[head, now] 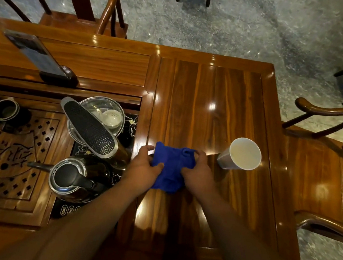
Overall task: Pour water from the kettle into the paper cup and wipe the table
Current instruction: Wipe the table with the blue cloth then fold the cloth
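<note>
Now both hands, left hand (144, 165) and right hand (199, 171), are gripping the blue cloth (170, 168) on the desk (201, 103), fingers clamped on it, paper cup (241, 155) just beside.

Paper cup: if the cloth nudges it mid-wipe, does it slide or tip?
Probably tips or skids easily: the cup looks thin-walled, tall and narrow-based. The glossy table likely offers little grip. It stands close beside the right hand on the cloth, so a nudge seems plausible.
</note>
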`<state>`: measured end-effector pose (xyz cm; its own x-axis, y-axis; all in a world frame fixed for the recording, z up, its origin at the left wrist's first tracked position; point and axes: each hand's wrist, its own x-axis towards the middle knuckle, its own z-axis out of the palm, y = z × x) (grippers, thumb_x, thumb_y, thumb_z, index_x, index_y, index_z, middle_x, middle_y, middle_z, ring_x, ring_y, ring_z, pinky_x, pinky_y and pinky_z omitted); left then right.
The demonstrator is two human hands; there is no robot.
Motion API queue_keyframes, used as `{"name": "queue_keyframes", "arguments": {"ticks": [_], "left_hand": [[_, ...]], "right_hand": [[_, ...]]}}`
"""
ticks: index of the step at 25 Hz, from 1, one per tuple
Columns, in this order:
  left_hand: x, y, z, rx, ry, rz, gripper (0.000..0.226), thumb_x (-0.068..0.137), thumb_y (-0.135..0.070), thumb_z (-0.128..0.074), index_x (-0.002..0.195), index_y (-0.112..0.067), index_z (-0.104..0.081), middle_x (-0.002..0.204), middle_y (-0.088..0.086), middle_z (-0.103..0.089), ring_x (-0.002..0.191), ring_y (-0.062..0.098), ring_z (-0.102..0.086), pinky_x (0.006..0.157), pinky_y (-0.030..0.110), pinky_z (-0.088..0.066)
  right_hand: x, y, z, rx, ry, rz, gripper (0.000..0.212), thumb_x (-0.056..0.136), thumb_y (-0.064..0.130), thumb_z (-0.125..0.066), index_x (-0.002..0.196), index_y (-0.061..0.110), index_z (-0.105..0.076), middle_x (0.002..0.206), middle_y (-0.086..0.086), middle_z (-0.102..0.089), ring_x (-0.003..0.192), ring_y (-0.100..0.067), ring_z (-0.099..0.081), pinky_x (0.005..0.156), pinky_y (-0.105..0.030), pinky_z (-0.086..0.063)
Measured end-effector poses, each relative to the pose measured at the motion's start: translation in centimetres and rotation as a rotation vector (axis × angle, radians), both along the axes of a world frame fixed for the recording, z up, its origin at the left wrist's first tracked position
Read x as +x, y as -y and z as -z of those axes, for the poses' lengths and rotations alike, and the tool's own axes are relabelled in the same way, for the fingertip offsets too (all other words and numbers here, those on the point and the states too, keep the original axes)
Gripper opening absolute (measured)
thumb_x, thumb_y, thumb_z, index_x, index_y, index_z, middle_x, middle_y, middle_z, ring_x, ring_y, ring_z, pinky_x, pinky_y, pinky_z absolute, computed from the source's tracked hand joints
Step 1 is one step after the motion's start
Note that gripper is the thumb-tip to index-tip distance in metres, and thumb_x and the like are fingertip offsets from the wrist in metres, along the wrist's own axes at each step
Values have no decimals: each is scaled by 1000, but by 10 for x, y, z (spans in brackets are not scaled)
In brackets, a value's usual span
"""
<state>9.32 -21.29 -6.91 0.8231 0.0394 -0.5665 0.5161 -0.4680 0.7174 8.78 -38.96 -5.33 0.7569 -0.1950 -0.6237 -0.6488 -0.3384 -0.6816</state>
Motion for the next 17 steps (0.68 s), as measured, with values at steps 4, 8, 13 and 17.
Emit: {"name": "queue_keyframes", "arguments": {"ticks": [4,8,13,17], "left_hand": [[-15,1,15,525,294,488,57,95,-33,-63,148,-31,-43,154,5,-39,135,29,-45,102,45,-51],[-20,7,25,546,288,619,49,93,-30,-62,141,-23,-56,151,9,-48,130,34,-51,104,48,-50],[-19,12,22,558,241,612,46,95,-37,-59,140,-24,-54,150,4,-46,129,29,-50,101,47,-51],[-18,12,9,548,139,622,60,102,-45,-46,158,-26,-31,169,5,-24,146,30,-36,116,45,-38]], "right_hand": [[-15,-1,21,-562,307,-437,61,95,21,-62,153,22,-43,152,-7,-49,136,-26,-51,110,-40,-49],[-26,-1,28,-604,281,-809,48,102,35,-49,149,25,-52,165,-9,-39,143,-28,-45,119,-40,-39],[-26,-4,27,-607,225,-813,50,104,41,-44,152,27,-49,169,-7,-34,149,-25,-40,122,-39,-36],[-18,-8,8,-593,217,-781,58,105,51,-39,158,27,-38,167,-5,-36,150,-25,-39,122,-40,-37]]}}
